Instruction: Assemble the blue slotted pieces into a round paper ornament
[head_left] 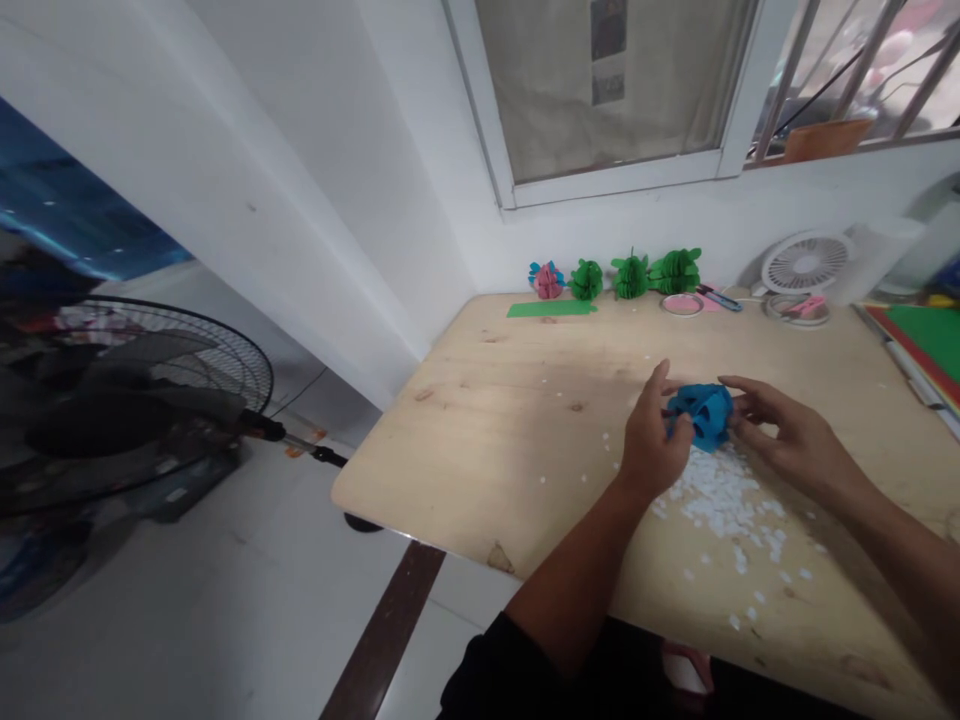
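Observation:
A blue folded paper ball is held between both hands above the wooden table. My left hand pinches its left side, thumb up and fingers curled in. My right hand grips its right side with fingers bent around it. Under the hands lies a heap of small white paper scraps.
Along the back wall stand a pink-and-blue paper ball and three green ones, beside a green paper strip, tape rolls and a small white fan. Coloured sheets lie at right. A black floor fan stands at left.

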